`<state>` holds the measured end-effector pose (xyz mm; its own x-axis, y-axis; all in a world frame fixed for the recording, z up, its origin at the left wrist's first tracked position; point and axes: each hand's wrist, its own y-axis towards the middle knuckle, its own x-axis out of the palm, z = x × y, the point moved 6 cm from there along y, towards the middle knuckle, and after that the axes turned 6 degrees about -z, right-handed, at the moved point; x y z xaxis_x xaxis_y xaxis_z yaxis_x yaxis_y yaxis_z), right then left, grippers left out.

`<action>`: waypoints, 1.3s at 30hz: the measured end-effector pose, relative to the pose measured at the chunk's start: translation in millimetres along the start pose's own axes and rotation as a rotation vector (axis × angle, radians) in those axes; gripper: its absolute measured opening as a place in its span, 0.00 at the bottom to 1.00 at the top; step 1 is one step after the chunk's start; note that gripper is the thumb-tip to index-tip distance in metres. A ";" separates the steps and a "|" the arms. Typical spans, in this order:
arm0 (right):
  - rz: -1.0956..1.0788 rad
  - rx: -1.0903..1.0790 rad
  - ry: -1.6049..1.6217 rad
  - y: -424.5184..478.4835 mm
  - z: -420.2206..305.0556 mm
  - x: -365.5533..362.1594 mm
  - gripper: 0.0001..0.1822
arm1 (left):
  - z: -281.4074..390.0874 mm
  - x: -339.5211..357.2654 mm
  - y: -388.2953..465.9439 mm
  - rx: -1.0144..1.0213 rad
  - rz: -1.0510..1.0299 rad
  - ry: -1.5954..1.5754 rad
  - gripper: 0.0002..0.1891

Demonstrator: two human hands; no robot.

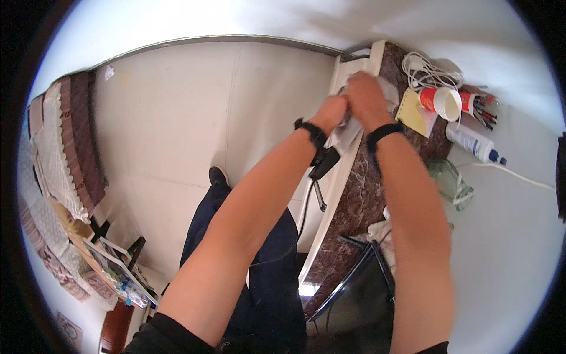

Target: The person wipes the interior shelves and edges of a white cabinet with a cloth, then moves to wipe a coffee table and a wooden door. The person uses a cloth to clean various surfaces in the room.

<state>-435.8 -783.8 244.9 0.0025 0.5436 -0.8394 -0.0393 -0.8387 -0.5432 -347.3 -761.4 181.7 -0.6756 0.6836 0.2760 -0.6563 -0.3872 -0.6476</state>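
My left hand (331,113) and my right hand (366,98) meet over the far end of a marble-topped cabinet (360,194). Both have their fingers closed on a crumpled, whitish thing (349,136), perhaps a thin plastic bag or a cloth. Parts of it show below my hands and to the right of my right hand. Blur and my fingers hide how it is gripped. Each wrist wears a black band, and a small black device (325,163) with a cable sits by the left one.
Right of my hands lie a coiled white cable (426,73), a yellow notepad (407,108), red-and-white paper cups (447,104), pens (485,113), a white bottle (469,142) and a greenish plastic bag (449,182). Nearer stands a black-framed screen (360,287). A lace-covered sofa (62,146) is at left.
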 end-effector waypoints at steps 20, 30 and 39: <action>-0.179 0.138 0.924 -214.2 -321.4 40.5 0.20 | -165.3 -211.0 -397.4 -0.170 0.386 0.395 0.21; -0.208 -0.427 0.716 -208.9 -445.7 -20.7 0.17 | -143.8 -270.6 -527.3 0.136 0.617 0.566 0.18; -0.314 -0.668 0.402 -244.3 -514.7 -34.1 0.29 | -129.0 -267.2 -661.2 0.119 0.514 0.600 0.24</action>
<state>88.0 -615.2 396.3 0.2752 0.8079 -0.5212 0.6223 -0.5629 -0.5440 310.5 -608.2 444.5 -0.6294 0.6050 -0.4877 -0.3662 -0.7844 -0.5006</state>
